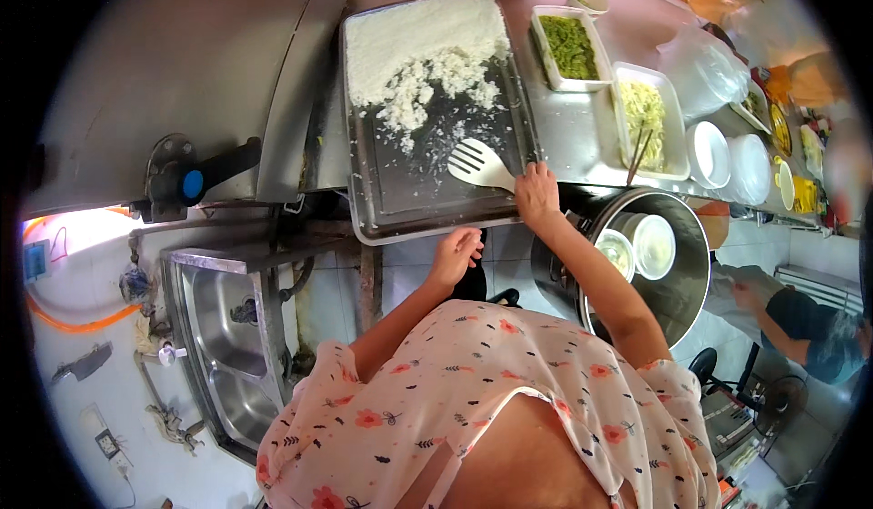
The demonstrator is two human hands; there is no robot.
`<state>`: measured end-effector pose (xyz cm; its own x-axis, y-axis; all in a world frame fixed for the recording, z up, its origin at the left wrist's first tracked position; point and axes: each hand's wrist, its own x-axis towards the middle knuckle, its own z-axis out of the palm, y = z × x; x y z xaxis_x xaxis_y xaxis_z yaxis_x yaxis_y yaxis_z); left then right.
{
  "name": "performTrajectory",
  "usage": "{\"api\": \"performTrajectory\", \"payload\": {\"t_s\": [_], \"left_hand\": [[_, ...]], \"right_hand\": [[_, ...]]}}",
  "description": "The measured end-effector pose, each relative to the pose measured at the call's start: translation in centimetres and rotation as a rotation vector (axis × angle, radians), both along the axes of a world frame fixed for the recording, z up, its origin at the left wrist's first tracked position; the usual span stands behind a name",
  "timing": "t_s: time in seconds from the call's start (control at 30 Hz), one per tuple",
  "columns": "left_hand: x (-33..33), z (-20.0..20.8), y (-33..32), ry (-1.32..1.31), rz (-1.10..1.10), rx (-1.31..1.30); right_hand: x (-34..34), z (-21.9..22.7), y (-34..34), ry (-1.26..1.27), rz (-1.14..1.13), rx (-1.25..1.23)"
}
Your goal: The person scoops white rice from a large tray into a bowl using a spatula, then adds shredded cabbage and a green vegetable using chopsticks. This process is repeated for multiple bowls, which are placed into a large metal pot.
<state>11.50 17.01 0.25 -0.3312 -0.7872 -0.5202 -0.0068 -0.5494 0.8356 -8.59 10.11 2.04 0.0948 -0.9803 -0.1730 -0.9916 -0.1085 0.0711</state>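
My right hand (537,194) is closed around the handle of a white slotted turner (476,162). The turner's head lies over the bare lower part of a large dark metal tray (400,218), where crumbs are scattered. White, crumbly cooked rice (418,36) fills the far part of the tray in a thick layer, its near side broken into loose clumps. Just off the tray's front edge, my left hand (457,256) hangs with its fingers loosely bent and somewhat apart, holding nothing.
Right of the tray stand a tub of chopped greens (569,47), a tub of pale shreds (642,114) with chopsticks, and white bowls (707,154). A large steel pot (696,282) holds lidded containers. A steel sink (223,314) is at left; another person (800,327) is at right.
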Motion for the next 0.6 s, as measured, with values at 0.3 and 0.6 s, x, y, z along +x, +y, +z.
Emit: {"api": "performTrajectory", "payload": {"t_s": [0.3, 0.6], "left_hand": [[4.0, 0.7, -0.1, 0.076, 0.315, 0.341], [7.4, -6.0, 2.0, 0.276, 0.44, 0.343]], "right_hand": [[-2.0, 0.1, -1.8, -0.248, 0.099, 0.303], [2.5, -1.5, 6.6, -0.549, -0.11, 0.046]]}}
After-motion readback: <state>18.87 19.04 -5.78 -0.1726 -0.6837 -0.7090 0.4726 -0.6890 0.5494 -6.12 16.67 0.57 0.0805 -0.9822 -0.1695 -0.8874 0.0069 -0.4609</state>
